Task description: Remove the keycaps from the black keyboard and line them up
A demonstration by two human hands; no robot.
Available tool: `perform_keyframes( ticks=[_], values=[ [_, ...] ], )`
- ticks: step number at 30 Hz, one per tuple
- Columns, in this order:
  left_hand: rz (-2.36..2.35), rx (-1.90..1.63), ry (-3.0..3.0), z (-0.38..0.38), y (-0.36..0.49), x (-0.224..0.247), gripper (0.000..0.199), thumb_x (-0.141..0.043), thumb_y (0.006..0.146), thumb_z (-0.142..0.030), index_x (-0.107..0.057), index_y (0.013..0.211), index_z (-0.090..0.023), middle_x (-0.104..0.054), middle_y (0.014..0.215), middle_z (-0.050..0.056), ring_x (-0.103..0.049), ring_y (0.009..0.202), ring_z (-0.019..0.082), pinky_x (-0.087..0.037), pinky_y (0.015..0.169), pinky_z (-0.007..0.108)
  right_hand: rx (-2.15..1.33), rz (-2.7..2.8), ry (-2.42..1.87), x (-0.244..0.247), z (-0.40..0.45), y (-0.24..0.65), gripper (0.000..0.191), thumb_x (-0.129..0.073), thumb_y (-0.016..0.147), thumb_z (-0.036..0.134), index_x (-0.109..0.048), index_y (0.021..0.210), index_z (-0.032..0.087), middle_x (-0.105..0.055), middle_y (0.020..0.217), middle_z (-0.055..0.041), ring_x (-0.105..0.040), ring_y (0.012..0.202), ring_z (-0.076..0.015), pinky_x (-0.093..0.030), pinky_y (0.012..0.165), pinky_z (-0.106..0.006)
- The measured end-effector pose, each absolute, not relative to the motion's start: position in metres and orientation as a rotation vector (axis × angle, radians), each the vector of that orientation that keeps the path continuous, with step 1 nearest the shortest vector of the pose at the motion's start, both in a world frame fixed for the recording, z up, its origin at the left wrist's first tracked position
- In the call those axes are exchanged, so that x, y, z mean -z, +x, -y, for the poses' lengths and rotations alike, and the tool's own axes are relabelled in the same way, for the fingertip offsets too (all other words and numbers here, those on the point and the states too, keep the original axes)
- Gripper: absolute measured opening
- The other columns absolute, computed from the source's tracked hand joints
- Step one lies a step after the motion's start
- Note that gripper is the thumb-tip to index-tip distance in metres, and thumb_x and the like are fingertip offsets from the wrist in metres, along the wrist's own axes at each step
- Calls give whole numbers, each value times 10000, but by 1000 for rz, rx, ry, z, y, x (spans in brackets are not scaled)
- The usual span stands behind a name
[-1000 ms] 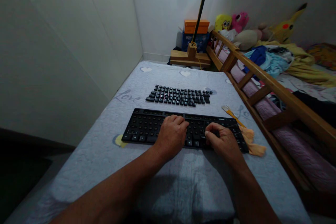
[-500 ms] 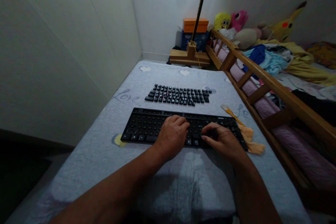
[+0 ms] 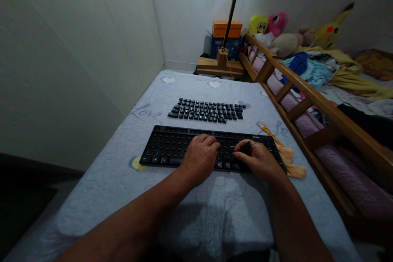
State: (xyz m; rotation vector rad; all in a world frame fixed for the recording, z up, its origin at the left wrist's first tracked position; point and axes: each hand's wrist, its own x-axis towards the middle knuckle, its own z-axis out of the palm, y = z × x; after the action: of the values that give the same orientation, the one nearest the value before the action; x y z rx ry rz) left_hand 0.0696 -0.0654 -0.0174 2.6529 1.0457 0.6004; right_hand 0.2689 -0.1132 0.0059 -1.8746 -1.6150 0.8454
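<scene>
A black keyboard (image 3: 172, 141) with many of its keycaps off lies across the covered surface. Resting on its middle is my left hand (image 3: 201, 153), fingers bent and together; whether anything is under them is hidden. My right hand (image 3: 256, 157) is over the keyboard's right part, thumb and fingers pinched on a small dark thing with a thin tip, too small to name. Beyond the keyboard, loose black keycaps (image 3: 205, 111) are laid out in rows. A brush (image 3: 270, 132) with a yellow handle and an orange cloth (image 3: 294, 166) lie at the keyboard's right end.
A wooden bed rail (image 3: 299, 86) runs along the right side, with clothes and plush toys behind it. At the far end stand a wooden base (image 3: 221, 65) with a dark pole and an orange box (image 3: 227, 29). A pale panel (image 3: 76, 49) rises on the left.
My right hand has turned slightly, and more of the dark thing in its fingers shows. My left hand stays on the keyboard. The whole view has shifted a little.
</scene>
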Motion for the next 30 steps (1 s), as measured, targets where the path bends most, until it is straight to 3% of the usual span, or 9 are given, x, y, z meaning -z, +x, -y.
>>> perform_keyframes(
  ticks=[7,15,30],
  values=[
    [-1030,-586,2671,65,69,18,203,-513,904,-165,-659,1044,-179,-655,1035,74,-542,1026,237,-437,924,411,-933,1559,-1823,-4,108,270,172,-630,741,308,-653,836,166,-649,704,-19,-574,613,-146,-419,554,-248],
    [-1038,-585,2677,64,69,20,209,-522,899,-159,-661,1053,-178,-656,1028,71,-541,1029,235,-435,930,409,-1027,1487,-1844,-1,103,273,189,-633,713,309,-647,837,167,-618,651,5,-532,560,-131,-379,506,-234],
    [-1045,-612,2673,64,69,21,198,-536,894,-166,-667,1042,-181,-659,1029,72,-549,1029,240,-441,931,414,-824,1564,-1773,-8,116,269,183,-630,780,348,-645,862,185,-645,732,-22,-579,643,-163,-432,576,-268]
  ],
)
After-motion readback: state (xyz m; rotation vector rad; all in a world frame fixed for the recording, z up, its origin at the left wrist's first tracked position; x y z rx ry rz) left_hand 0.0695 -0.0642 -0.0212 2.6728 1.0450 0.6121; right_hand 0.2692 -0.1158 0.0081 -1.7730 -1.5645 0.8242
